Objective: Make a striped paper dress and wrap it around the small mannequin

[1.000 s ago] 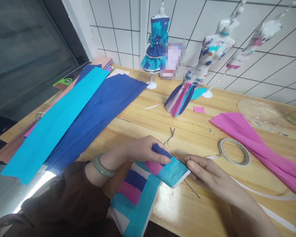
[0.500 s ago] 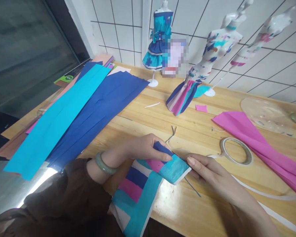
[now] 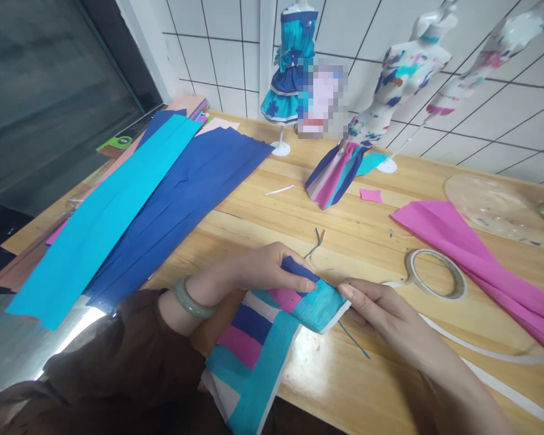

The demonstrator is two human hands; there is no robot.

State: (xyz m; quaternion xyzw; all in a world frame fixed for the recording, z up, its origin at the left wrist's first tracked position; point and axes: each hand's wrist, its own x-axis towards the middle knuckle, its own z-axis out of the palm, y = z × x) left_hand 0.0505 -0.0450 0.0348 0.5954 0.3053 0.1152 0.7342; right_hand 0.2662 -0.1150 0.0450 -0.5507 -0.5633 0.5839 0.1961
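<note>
A striped piece of crepe paper in turquoise, navy, pink and white hangs from my hands over the table's front edge. My left hand pinches its folded upper part, thumb on top, by a navy and a turquoise band. At the turquoise corner my right hand is closed on the paper's edge, with thumb and forefinger together; its other fingers are hidden underneath. A white trim runs along the paper's lower edge. Below the corner, a thin dark teal strip lies on the table.
A tape roll and pink crepe paper lie to the right. Turquoise and navy sheets cover the left side. At the back stand a dressed mannequin and a paint-flecked mannequin in a striped skirt.
The view has shifted slightly. My right hand and the held corner have moved up a little; both hands keep their grip.
</note>
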